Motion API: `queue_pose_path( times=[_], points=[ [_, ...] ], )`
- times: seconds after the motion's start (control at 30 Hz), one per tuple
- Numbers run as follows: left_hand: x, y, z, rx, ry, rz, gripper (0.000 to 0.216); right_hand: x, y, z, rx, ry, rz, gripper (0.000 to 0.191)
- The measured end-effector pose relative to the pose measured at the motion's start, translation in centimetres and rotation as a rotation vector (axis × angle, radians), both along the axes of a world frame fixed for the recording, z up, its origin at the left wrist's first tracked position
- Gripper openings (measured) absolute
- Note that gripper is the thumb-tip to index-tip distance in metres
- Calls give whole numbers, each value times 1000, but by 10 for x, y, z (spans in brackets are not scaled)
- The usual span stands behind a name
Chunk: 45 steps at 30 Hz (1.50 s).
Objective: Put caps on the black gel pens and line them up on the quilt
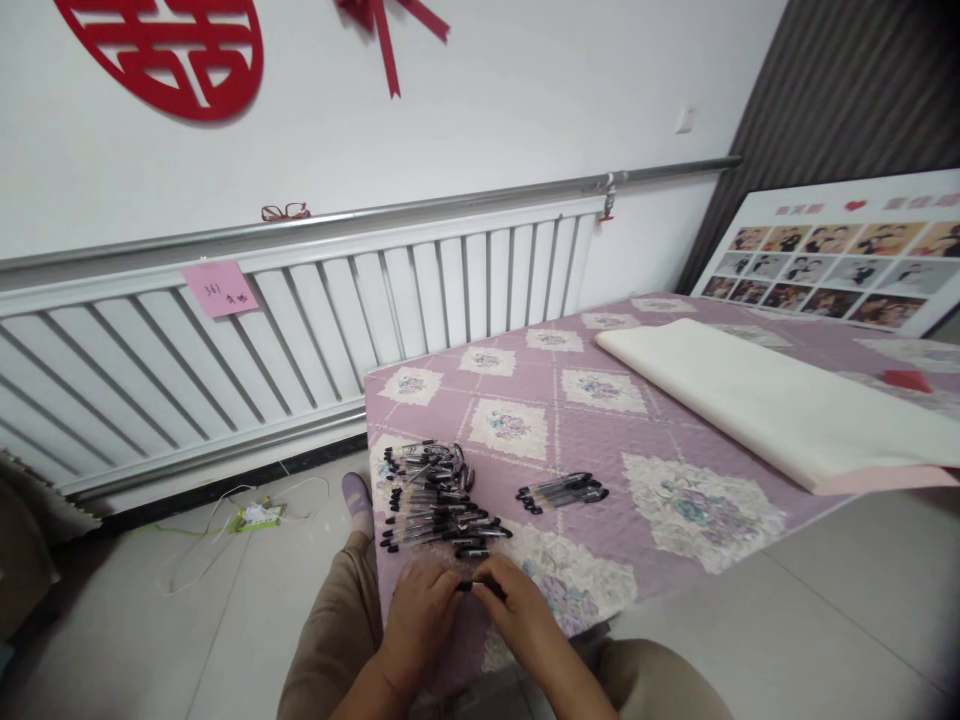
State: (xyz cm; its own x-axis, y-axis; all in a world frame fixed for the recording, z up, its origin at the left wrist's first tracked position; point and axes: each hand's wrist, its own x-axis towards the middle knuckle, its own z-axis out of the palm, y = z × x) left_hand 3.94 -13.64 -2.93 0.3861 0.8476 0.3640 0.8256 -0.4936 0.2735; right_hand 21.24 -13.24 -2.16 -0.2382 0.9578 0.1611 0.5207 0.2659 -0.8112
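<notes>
Both my hands meet low over the near edge of the cloth-covered table. A pen with a black end [468, 586] runs between the fingertips of my left hand [421, 612] and my right hand [519, 606]; most of it is hidden by the fingers. Both hands are closed in a pinch. Just beyond them lies a heap of black-tipped pens [427, 515], with loose black pen caps [457, 462] along its far right side. One black cap [472, 553] sits close above my fingers. To the right, several capped pens [562, 491] lie together in a small bundle.
A purple flowered tablecloth [517, 365] covers the table. On its right side lies a cream folded sheet [750, 400], with a photo board [832, 250] behind. A white radiator [315, 330] runs along the wall. On the floor at left is a power strip [259, 514] with cables.
</notes>
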Motion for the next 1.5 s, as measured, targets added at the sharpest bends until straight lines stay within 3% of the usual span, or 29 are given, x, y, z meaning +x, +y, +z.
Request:
queue_pose_path(
  times=[0.2, 0.3, 0.4, 0.67, 0.87, 1.03, 1.27, 1.5],
  points=[
    [-1, 0, 3, -7, -28, -24, 22, 1, -1, 0, -17, 52, -44, 18],
    [-2, 0, 3, 13, -25, -22, 19, -2, 1, -1, 15, -52, -52, 10],
    [-2, 1, 2, 3, -16, -9, 16, -4, 2, -1, 22, -154, -38, 21],
    [-2, 1, 2, -23, -25, -21, 22, 1, 0, -2, 22, -10, 4, 10],
    [-1, 0, 4, -17, -37, -21, 22, -1, -1, 2, -10, -33, -25, 8],
    [-1, 0, 5, -9, -22, -7, 19, -5, 1, 2, 18, -166, -43, 23],
    [-4, 1, 0, -43, -57, 19, 21, 4, 4, 0, -16, 60, -60, 12],
    [-4, 1, 2, -62, -108, 23, 22, 6, 4, -2, -45, 200, -115, 16]
  ],
)
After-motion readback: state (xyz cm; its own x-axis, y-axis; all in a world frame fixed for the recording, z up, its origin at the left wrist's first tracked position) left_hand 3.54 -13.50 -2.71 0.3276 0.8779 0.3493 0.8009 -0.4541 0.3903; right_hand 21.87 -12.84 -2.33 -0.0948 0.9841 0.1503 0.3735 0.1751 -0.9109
